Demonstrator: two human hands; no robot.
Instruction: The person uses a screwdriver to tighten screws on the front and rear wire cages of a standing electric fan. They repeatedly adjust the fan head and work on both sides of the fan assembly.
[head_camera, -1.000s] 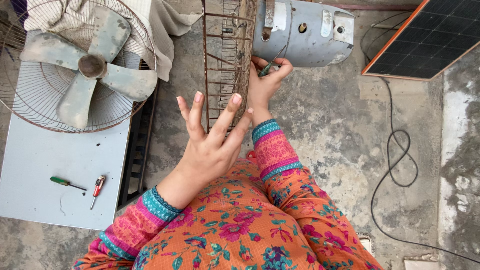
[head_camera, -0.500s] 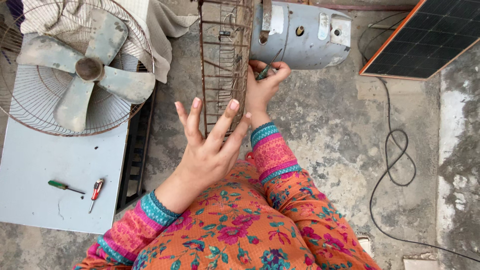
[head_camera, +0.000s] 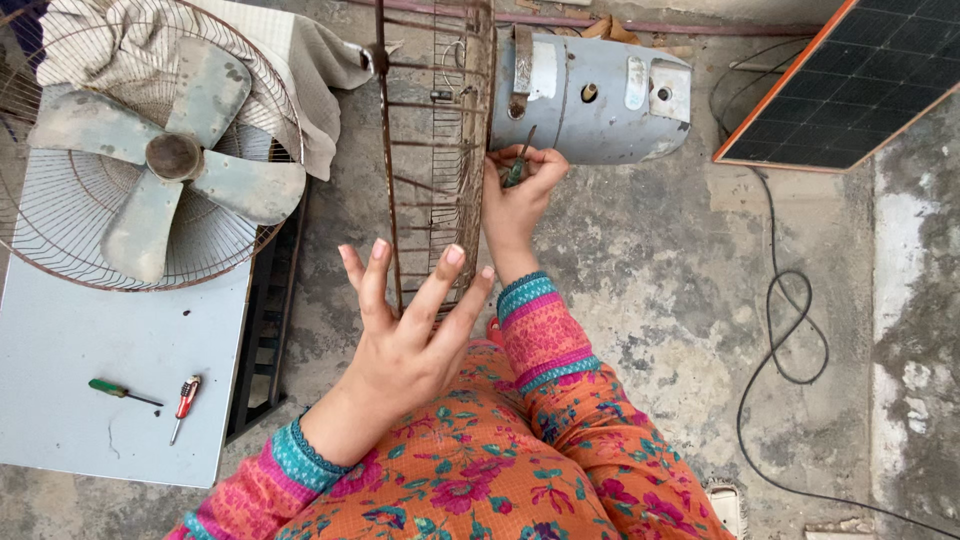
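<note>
While the rusty wire fan guard (head_camera: 440, 150) stands on edge on the concrete floor (head_camera: 660, 290), it is seen almost edge-on from above, so its long axis runs straight away from the person, from near the knees up toward the top of the view. Its near rim is steadied by the left hand (head_camera: 410, 335), which is spread wide: the palm and fingers are pressed flat against the wires, with nothing gripped. The right hand (head_camera: 520, 195) is the nearer one to the working point. It lies just right of the guard, about midway along it, and is closed in a pinch on a small dark tool (head_camera: 518, 168), most likely a screwdriver, whose tip is pointed up and away toward the spot where the guard is met by the grey motor housing (head_camera: 590, 95). Whether the tip is seated in a fastener cannot be told.

The guard is made of thin, brown, corroded wires. The housing is a rounded, pale grey metal shell with worn paint and several holes.

To the left, a fan blade assembly (head_camera: 170, 165) is laid in a second guard. Two small screwdrivers (head_camera: 150, 395), one green-handled and one red-handled, are laid on a pale board (head_camera: 60, 400), well apart from both hands. A solar panel (head_camera: 860, 80) and a black cable (head_camera: 790, 320) are seen at the right.
</note>
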